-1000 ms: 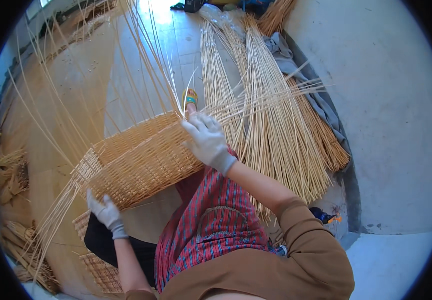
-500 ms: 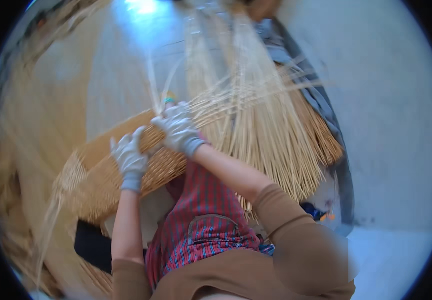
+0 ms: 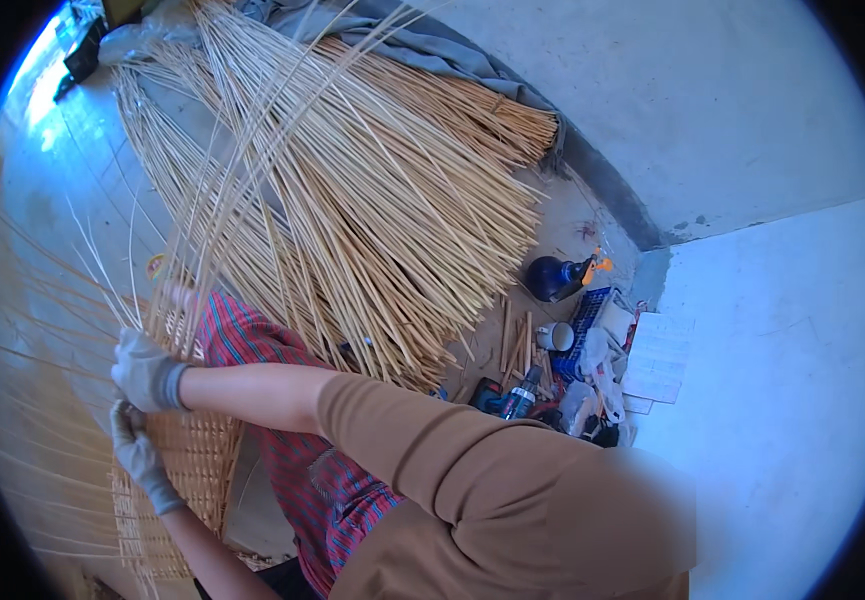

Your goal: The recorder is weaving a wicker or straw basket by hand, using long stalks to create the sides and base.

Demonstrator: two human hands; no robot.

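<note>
A tan woven wicker piece [image 3: 187, 455] lies at the lower left, its long loose rods fanning out toward the left. My left hand [image 3: 144, 462], in a white-grey glove, is closed at its upper edge, the fingertips partly hidden. Just above, my right hand [image 3: 148, 370] wears the same kind of glove. It is closed around pale wicker rods [image 3: 102, 270] that stick up beyond the fingers. More long rods rise beside this hand from the weave. A red-and-blue striped apron [image 3: 297, 440] covers my lap.
Big bundles of peeled rods [image 3: 352, 210] spread beyond my lap, with a browner bundle [image 3: 462, 105] behind. To the right are a blue spray bottle [image 3: 552, 278], a mug [image 3: 554, 336], a blue basket [image 3: 587, 330] and a cordless drill [image 3: 520, 395]. A pale wall [image 3: 792, 340] bounds the right side.
My view has swung to the right, bringing the bottle, drill and basket into sight. My hands have come closer together, and the woven piece now sits more upright in view.
</note>
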